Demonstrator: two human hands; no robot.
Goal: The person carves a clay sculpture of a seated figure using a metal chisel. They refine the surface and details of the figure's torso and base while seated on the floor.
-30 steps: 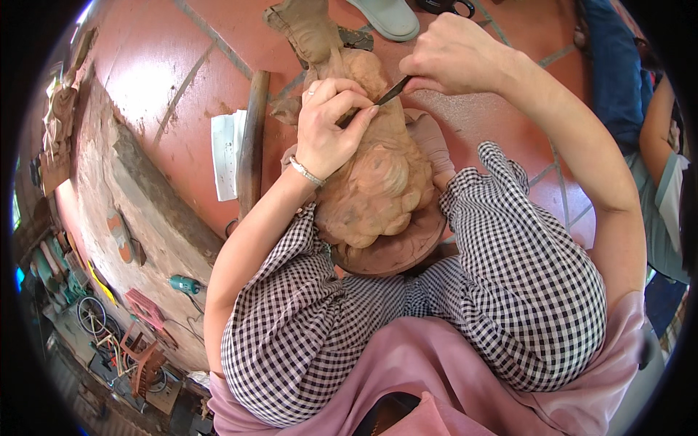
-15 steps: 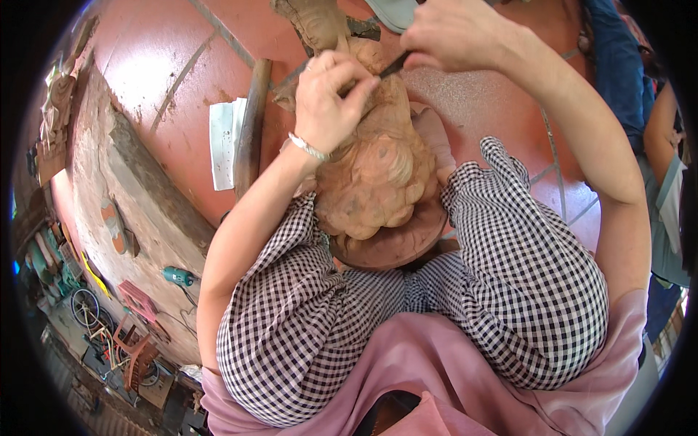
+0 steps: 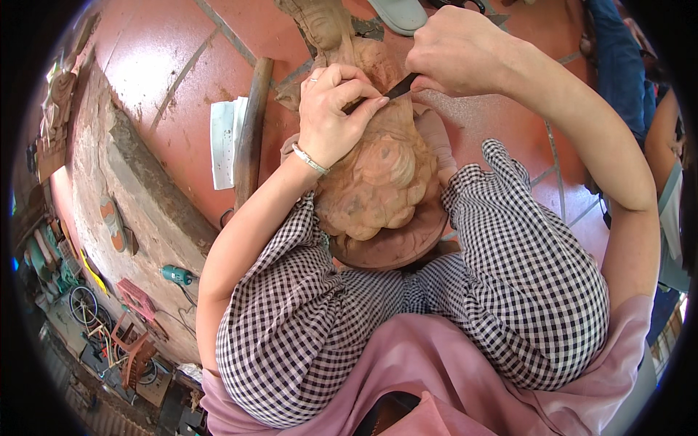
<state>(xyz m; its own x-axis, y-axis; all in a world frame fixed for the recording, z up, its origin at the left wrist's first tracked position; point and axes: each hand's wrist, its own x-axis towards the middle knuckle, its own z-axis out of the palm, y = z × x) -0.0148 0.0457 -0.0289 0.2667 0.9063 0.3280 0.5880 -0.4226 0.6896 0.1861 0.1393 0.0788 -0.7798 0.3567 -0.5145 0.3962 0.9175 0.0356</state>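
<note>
A carved wooden figure (image 3: 378, 182) lies between my knees, its face at the far end and a rounded, folded mass at the near end. A thin, dark, flat strip-like tool (image 3: 401, 86) crosses its middle. My right hand (image 3: 462, 54) is closed around the tool's right end. With thumb and fingers pinched, my left hand (image 3: 338, 109) holds the other end against the wood. Its fingers hide that end and part of the carving. Whether the strip is a file or a folded abrasive strip I cannot tell. Under the figure's near end sits a round reddish-brown base (image 3: 389, 251).
Left of the figure, a wooden stick (image 3: 254, 123) and a white paper strip (image 3: 223, 145) lie on red floor tiles. A long rough log or ledge (image 3: 145, 174) runs farther left, with a green power tool (image 3: 176, 275) beside it. A grey slipper (image 3: 401, 14) lies beyond; another person's arm (image 3: 663, 138) shows at right.
Both hands have shifted slightly nearer to me and to the right, with the dark strip between them. The figure's head end has moved a little to the right.
</note>
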